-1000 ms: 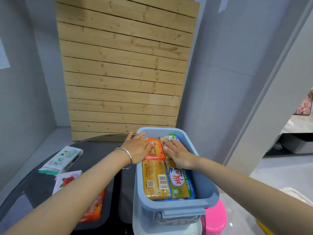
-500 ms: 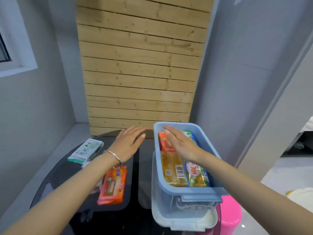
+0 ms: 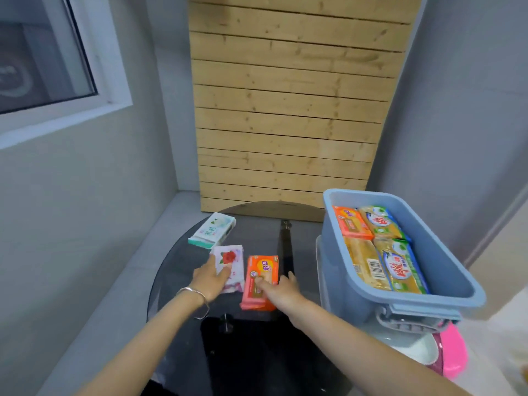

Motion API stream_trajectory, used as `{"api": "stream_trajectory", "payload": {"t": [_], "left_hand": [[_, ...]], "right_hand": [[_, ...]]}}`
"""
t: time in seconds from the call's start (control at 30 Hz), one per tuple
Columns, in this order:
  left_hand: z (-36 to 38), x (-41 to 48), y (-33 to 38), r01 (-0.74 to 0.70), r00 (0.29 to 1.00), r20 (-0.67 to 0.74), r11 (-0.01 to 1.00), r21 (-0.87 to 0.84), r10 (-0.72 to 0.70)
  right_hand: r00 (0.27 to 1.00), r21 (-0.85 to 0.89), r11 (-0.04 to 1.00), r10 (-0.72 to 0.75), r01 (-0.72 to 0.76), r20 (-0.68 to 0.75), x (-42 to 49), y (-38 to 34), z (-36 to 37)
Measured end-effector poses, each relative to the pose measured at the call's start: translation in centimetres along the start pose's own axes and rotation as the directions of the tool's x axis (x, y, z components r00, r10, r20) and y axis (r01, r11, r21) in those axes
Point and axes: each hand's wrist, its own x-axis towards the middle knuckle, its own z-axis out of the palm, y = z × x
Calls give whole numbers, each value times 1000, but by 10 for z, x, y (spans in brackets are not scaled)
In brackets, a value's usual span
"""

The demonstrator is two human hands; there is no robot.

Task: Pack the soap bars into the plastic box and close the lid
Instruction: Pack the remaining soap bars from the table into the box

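Both your hands have left the plastic box (image 3: 445,261) since a moment ago and come across to the loose bars on the dark round tabletop (image 3: 303,241), and your view has swung left with them. The box now sits at your right with four soap bars flat on its floor, resting on what looks like its lid (image 3: 411,347), so the lid is not yet on.

Three bars remain out. Your right hand (image 3: 283,292) lies on the near end of the orange soap bar (image 3: 261,278), fingers (image 3: 263,281) lightly spread across the wrapper, thumb at its right edge; whether it grips yet, you cannot tell from here. Your left hand (image 3: 210,281) covers the near left corner of the rose-printed soap bar (image 3: 230,265), thumb (image 3: 224,272) on top, the other fingers hidden beneath or behind it. The green-and-white soap bar (image 3: 213,230) lies farther off, untouched.

To do this well, get your fingers under each long edge before lifting, since the glossy wrappers probably slide on glass. Carry both bars level and lay them flat on the first layer so the lid can shut
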Motion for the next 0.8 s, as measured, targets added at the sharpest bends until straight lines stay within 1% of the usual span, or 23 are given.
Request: {"api": "stream_trajectory", "payload": {"t": [0.07, 0.13, 0.2, 0.27, 0.3, 0.4, 0.47, 0.57, 0.63, 0.67, 0.8], "left_hand": [[8, 1, -3, 0, 1000, -29, 998, -63, -2], [14, 0, -4, -53, 997, -54, 989, -135, 46], [15, -2, -6, -93, 994, -70, 975, -200, 80], [16, -2, -7, -102, 992, -95, 964, -246, 81], [16, -3, -5, -104, 991, -112, 949, -298, 74], [14, -3, 5, -73, 990, -141, 844, -531, -3], [7, -3, 12, 4, 993, -89, 760, -650, -81], [-8, -1, 28, 68, 994, 3, 613, -787, -107], [-21, 0, 49, 50, 998, 16, 536, -843, -67], [-27, 1, 62, 25, 1000, 14, 514, -858, -26], [-42, 1, 120, -79, 991, -17, 474, -877, 134]], "right_hand": [[999, -56, 997, -48, 48, -1, 0, 4, 6], [996, -39, 996, -83, 82, -24, -1, 2, 11], [994, 129, 986, -101, 104, -34, 0, 3, 14], [991, 303, 946, -130, 119, 18, -2, -1, 11], [986, 321, 937, -160, 138, 42, -3, -3, 9], [975, 311, 932, -214, 185, 63, -6, -12, 6], [979, 350, 922, -197, 168, 50, -12, -17, -1], [973, 418, 886, -228, 201, 16, -15, -23, -23], [958, 464, 845, -284, 267, -34, -19, -31, -46], [950, 481, 824, -306, 299, -65, -22, -36, -59], [932, 587, 730, -337, 349, -134, -29, -44, -121]]}}
